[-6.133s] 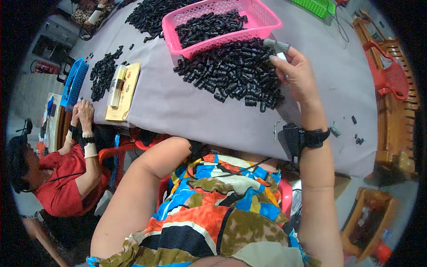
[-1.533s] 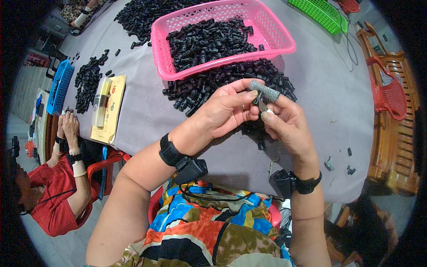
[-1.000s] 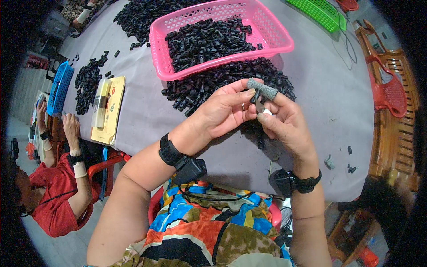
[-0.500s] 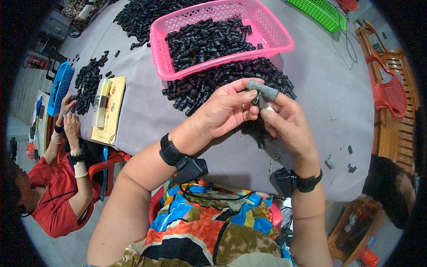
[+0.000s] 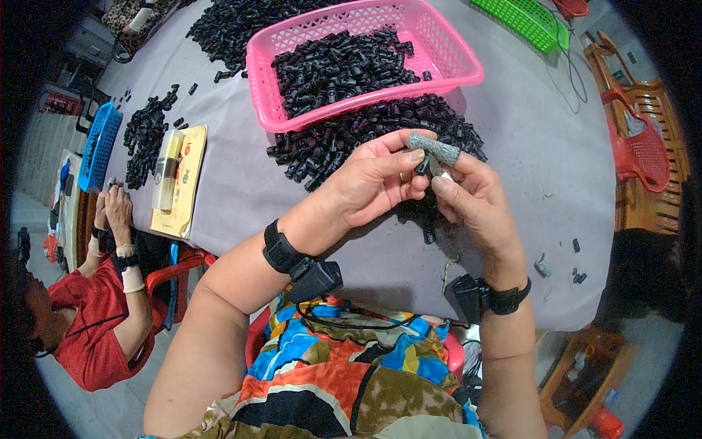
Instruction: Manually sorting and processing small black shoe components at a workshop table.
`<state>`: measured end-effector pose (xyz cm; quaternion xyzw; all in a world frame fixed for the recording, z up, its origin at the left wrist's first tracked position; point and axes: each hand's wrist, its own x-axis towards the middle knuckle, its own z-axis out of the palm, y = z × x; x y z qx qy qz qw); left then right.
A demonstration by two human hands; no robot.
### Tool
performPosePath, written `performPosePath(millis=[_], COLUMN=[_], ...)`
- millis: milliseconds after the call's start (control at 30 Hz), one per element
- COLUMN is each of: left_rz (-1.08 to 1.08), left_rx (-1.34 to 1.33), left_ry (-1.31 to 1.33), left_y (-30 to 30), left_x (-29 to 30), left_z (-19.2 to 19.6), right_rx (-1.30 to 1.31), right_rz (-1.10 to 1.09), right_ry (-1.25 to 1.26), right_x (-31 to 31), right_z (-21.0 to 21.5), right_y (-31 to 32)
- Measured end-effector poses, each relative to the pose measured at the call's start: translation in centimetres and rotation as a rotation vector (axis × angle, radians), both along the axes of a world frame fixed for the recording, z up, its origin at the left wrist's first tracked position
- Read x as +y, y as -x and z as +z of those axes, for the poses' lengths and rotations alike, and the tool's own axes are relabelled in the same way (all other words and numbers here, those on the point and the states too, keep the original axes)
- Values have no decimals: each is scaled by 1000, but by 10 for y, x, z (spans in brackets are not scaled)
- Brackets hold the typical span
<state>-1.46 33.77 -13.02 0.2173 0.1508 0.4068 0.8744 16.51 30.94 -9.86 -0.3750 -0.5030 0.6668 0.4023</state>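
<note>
Nearest, a brightly patterned garment (image 5: 329, 380) covered the person's lap. Each forearm wore a black wrist strap, the left one (image 5: 276, 247) and the right one (image 5: 510, 298), with a dark boxy unit attached on the inner side.

Past these, the two hands met over the bench (image 5: 534, 139). The left hand (image 5: 376, 175) pinched a small black plastic piece (image 5: 422, 167) between thumb and forefinger, its other fingers curled loosely below. The right hand (image 5: 479, 201) was closed at thumb and forefinger on a small white-ended tool (image 5: 445, 176), mostly hidden by the fingers; a grey textured finger sleeve (image 5: 436, 148) covered that forefinger, its tip over the left fingertips.

To the right on the cloth lay a grey scrap (image 5: 542, 265) and a few loose black pieces (image 5: 578, 276). Just beyond the hands spread a heap of black pieces (image 5: 311, 161), partly beneath a pink perforated basket (image 5: 261, 95) that held many more.

On the left, a co-worker in a red shirt (image 5: 102, 329) sat with both hands together near a blue basket (image 5: 100, 150). A clear cylinder (image 5: 165, 186) lay on a yellow booklet (image 5: 191, 175) beside a smaller heap (image 5: 145, 139). Farther off were another dark heap (image 5: 234, 33), a green basket (image 5: 521, 23) and a red plastic chair (image 5: 640, 154).
</note>
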Motion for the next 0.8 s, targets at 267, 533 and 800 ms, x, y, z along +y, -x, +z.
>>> performPosePath(millis=[267, 533, 800], left_rz=[58, 150, 544], left_rx=[18, 136, 367], left_ry=[-55, -28, -434], left_y=[7, 8, 21], left_x=[5, 4, 12], left_z=[2, 17, 35], right_rx=[62, 81, 71], right_rz=[-167, -301, -286], right_ry=[-81, -118, -116], right_x=[0, 5, 6], right_z=[-1, -6, -6], right_y=[1, -2, -4])
